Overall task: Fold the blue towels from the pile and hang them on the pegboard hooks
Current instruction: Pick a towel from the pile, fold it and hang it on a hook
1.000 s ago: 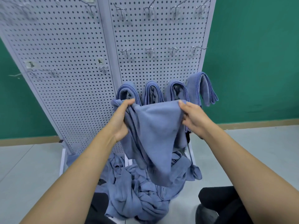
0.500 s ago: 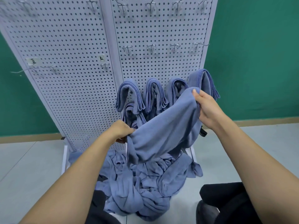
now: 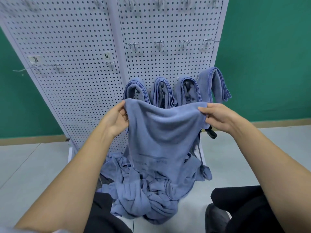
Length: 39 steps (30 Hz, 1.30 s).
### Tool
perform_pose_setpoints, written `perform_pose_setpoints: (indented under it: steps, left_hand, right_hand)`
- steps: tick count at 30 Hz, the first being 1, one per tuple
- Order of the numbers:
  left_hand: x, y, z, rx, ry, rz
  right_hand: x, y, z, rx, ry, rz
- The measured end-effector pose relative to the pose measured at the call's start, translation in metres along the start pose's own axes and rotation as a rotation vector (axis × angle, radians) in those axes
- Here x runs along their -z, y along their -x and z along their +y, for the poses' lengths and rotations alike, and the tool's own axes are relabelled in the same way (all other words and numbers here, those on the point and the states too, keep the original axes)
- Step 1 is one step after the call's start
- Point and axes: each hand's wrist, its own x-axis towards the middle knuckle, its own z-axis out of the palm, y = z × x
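Note:
I hold one blue towel [image 3: 161,132] spread out in front of me by its two top corners. My left hand [image 3: 116,120] pinches the left corner and my right hand [image 3: 217,116] pinches the right corner. The towel hangs flat down to the pile of crumpled blue towels [image 3: 148,190] on the floor. Behind it stands the white pegboard [image 3: 80,64]. Several folded blue towels [image 3: 161,91] hang side by side on its lowest hooks, the rightmost one [image 3: 217,83] a little higher.
Bare metal hooks [image 3: 159,43] line the middle row of the right panel, and more hooks [image 3: 110,63] sit on the left panel. My dark trouser legs [image 3: 242,204] flank the pile. A green wall [image 3: 269,56] rises behind, over grey floor [image 3: 33,165].
The towel was held slanted, left hand low and right hand high. Now my left hand has risen and both hands hold the top edge level, the towel spread wide.

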Motion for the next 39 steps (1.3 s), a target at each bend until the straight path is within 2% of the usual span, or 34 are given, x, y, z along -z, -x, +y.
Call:
perform_pose_setpoints:
  steps: [5,8,10,15,20,22,27,32,36,39]
  left_hand:
    - [0.006,0.001,0.01,-0.068,0.122,-0.021]
    - [0.007,0.002,0.011,-0.089,0.127,-0.008]
    - [0.008,0.003,0.011,-0.089,0.12,0.023]
    - [0.012,0.006,0.014,-0.092,0.095,0.058]
    - [0.015,0.004,0.014,-0.11,-0.043,0.063]
    - [0.017,0.003,0.014,-0.109,-0.061,0.065]
    - [0.021,0.004,0.016,-0.114,-0.115,0.09]
    - [0.025,0.005,0.016,-0.107,-0.118,0.141]
    - [0.027,0.003,0.015,-0.051,-0.09,0.123]
    - [0.029,0.003,0.016,-0.064,-0.065,0.108]
  right_hand:
    - [-0.003,-0.001,0.005,-0.033,-0.02,0.014]
    - [-0.008,-0.001,0.001,0.011,-0.045,-0.053]
    - [-0.011,0.0,-0.001,0.051,-0.032,-0.03]
    - [-0.007,-0.001,0.001,0.042,0.193,0.079]
    - [-0.007,-0.001,-0.004,0.052,-0.053,-0.028]
    - [-0.006,-0.002,-0.004,0.063,-0.051,-0.038]
    - [-0.001,-0.003,0.002,0.018,0.269,0.094]
    - [0.001,0.001,0.002,0.057,0.184,0.235]
    - [0.004,0.001,0.0,0.086,0.065,0.242]
    - [0.006,-0.002,0.001,0.108,0.062,0.262]
